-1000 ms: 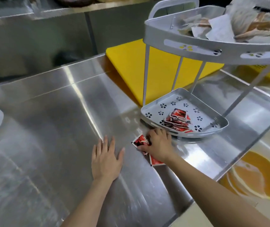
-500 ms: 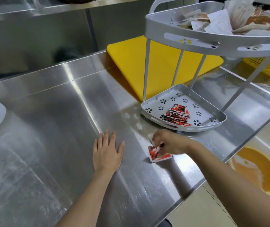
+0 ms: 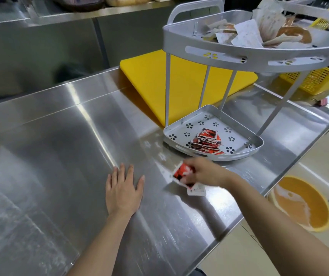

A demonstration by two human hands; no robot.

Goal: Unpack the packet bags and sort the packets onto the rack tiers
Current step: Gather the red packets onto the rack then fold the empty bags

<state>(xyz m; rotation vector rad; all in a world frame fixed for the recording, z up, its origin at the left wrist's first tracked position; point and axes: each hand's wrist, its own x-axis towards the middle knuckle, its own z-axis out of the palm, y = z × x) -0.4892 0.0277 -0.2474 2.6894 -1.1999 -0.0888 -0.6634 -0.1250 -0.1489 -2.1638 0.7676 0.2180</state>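
- My right hand (image 3: 206, 172) grips red sauce packets (image 3: 182, 172) printed with black and white.
- One white-faced packet (image 3: 196, 190) lies on the table.
- I see a stack of red, black and white packets (image 3: 207, 141) on the grey metal rack's lower tier (image 3: 245, 139), which is punched with dark flower-shaped holes.
- The upper tier (image 3: 249, 54) is grey, with pale and brown packets (image 3: 269, 30).
- The brushed silver steel table (image 3: 60, 136) is streaked with reflections.
- The cutting board (image 3: 185, 84) is plain yellow.
- The latticed basket (image 3: 317, 80) is yellow.
- The round basin (image 3: 303, 204) is orange.
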